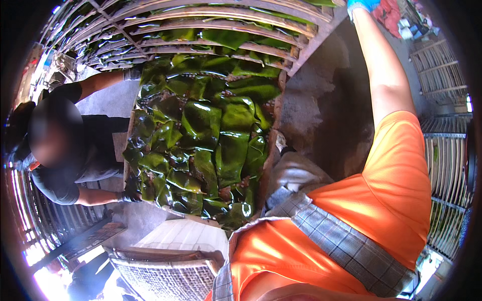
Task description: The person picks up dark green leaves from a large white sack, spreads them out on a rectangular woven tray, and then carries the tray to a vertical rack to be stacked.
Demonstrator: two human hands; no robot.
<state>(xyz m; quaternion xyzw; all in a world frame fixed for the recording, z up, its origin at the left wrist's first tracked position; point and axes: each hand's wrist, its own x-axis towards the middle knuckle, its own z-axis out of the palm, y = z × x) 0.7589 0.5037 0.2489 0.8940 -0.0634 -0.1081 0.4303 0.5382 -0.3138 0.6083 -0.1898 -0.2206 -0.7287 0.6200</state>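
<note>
My right arm reaches up along the right side to my right hand (362, 5), in a blue glove, at the top edge. It is beside the end of a slatted wooden rack (321, 30); its fingers are mostly cut off, so I cannot tell if it grips. My left hand is out of view. Before me lies a wide wooden-framed tray (269, 173), covered with glossy, wet dark-green sheets (233, 155), leaf-like and overlapping. A co-worker's dark-gloved hands (131, 196) are at the tray's left edge.
The co-worker (95, 145), in dark clothes, stands left of the tray. Green sheets show between the rack's slats. A woven panel (165, 278) and a pale ribbed sheet (183, 238) are at the lower left. Slatted racks (444, 170) line the right. The floor (331, 100) has a dark wet patch.
</note>
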